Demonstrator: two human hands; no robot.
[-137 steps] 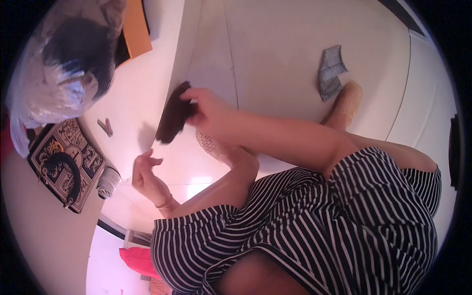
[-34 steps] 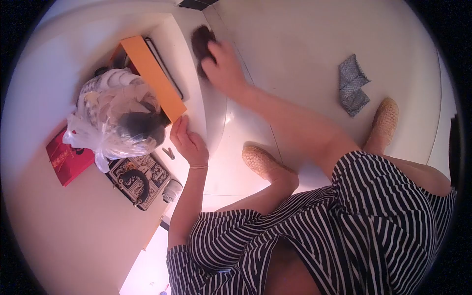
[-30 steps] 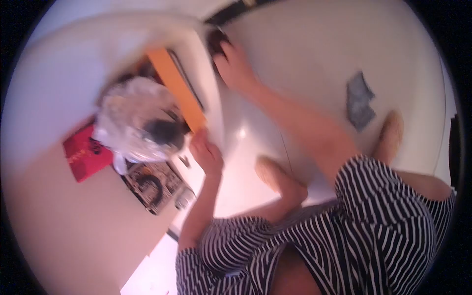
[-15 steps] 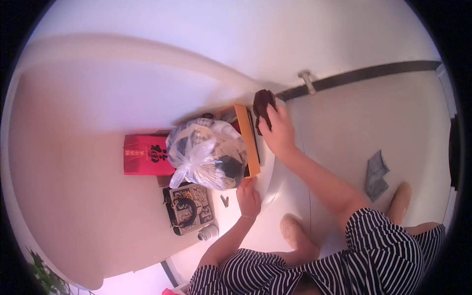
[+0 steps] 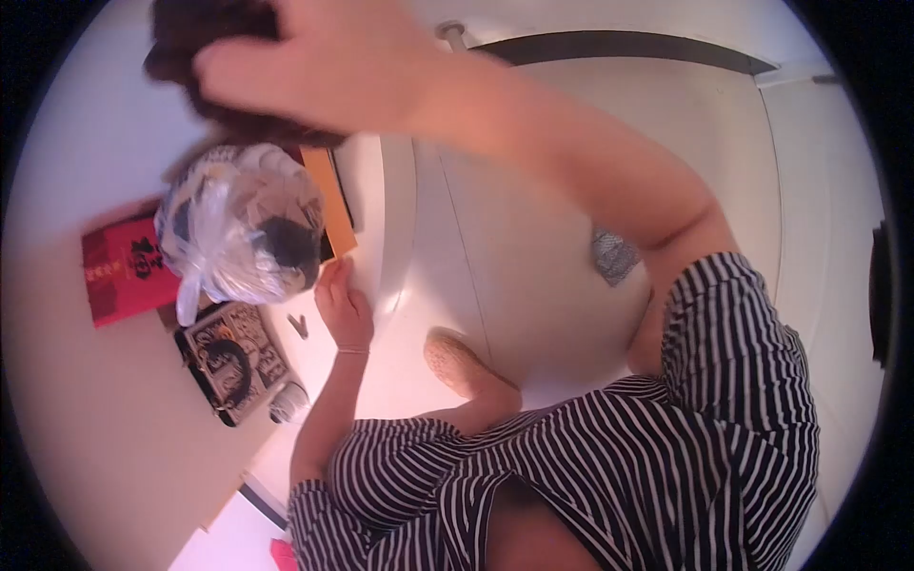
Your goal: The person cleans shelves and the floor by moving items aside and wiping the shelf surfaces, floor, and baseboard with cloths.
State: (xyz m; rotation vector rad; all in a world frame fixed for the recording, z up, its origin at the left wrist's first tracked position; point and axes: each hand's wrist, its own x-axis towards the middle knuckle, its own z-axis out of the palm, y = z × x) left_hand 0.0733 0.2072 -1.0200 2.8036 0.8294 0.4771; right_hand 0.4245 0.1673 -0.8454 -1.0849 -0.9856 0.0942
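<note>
My right hand (image 5: 314,71) is raised at the top of the head view, blurred by motion and closed round a dark brown cloth (image 5: 214,24). Lower down, my left hand (image 5: 345,305) has its fingers at the near corner of an orange box (image 5: 328,205), gripping its edge. A knotted clear plastic bag (image 5: 238,224) stuffed with pale and dark fabric lies against the box and hides part of it. Beside the bag are a red box (image 5: 129,262) with dark lettering and a patterned handbag (image 5: 243,357) with a dark handle.
A small clip-like item (image 5: 298,326) and a whitish roll-shaped thing (image 5: 288,403) lie near the handbag. A grey patterned piece (image 5: 614,257) is on the floor (image 5: 533,219). A metal doorstop (image 5: 451,34) projects near the dark baseboard (image 5: 609,46).
My right hand has lifted the brown cloth up and leftward, closer to the camera. The whole view has shifted, while my left hand stays at the orange box's corner.
</note>
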